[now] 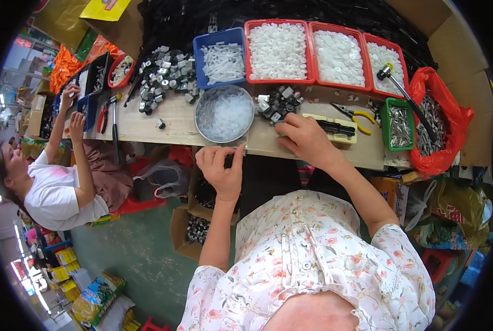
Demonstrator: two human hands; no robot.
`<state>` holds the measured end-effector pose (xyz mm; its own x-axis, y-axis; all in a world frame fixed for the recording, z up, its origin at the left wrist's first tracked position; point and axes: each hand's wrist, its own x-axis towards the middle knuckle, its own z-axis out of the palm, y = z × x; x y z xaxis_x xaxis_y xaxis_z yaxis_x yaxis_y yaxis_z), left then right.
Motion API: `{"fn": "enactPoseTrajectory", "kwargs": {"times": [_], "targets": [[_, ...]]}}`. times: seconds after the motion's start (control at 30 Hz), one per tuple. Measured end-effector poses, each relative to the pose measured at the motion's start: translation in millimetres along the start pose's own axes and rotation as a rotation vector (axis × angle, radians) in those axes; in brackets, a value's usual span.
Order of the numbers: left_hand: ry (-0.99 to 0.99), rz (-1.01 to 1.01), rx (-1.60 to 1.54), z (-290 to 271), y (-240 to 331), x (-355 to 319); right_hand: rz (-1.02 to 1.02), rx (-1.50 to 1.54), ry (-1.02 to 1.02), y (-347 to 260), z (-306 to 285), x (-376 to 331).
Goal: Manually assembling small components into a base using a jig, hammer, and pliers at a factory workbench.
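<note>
My left hand (221,170) is at the table's front edge, just below a round metal bowl (201,122) of small whitish translucent pieces. Its fingers and thumb are closed around a small dark piece, too hidden to name. Over the table edge, my right hand (308,142) has its fingers curled down; whatever they pinch is hidden. Right beside that hand lies a cream block (350,138) with a black part (337,128) set in it. Behind the right hand is a small pile of black and silver parts (282,103).
Along the back stand a blue bin (201,39) of clear pieces and red trays (247,52) of white pieces. Yellow-handled pliers (362,117), a green basket (387,118), a hammer (412,102) and a red bag (460,116) are at right. A co-worker (56,182) sits at left.
</note>
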<state>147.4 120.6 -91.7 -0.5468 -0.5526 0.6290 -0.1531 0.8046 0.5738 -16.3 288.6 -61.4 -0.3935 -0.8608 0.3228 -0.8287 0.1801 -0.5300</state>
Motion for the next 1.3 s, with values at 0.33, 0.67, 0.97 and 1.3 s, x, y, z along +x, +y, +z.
{"fn": "enactPoseTrajectory", "kwargs": {"times": [0.33,0.67,0.97,1.3], "targets": [[-0.016,-0.062,0.154,2.7,-31.1,7.4,-0.01,-0.063,0.072,4.2,18.1,22.2],[-0.014,-0.06,0.164,7.2,-36.6,16.8,-0.015,-0.095,0.11,4.0,16.9,35.8],[-0.003,-0.27,-0.037,-64.3,-105.5,89.4,-0.013,0.116,0.072,-47.5,4.9,74.5],[-0.211,-0.388,-0.275,-28.4,-258.4,191.8,0.146,0.403,-0.253,-120.6,147.6,192.3]]}}
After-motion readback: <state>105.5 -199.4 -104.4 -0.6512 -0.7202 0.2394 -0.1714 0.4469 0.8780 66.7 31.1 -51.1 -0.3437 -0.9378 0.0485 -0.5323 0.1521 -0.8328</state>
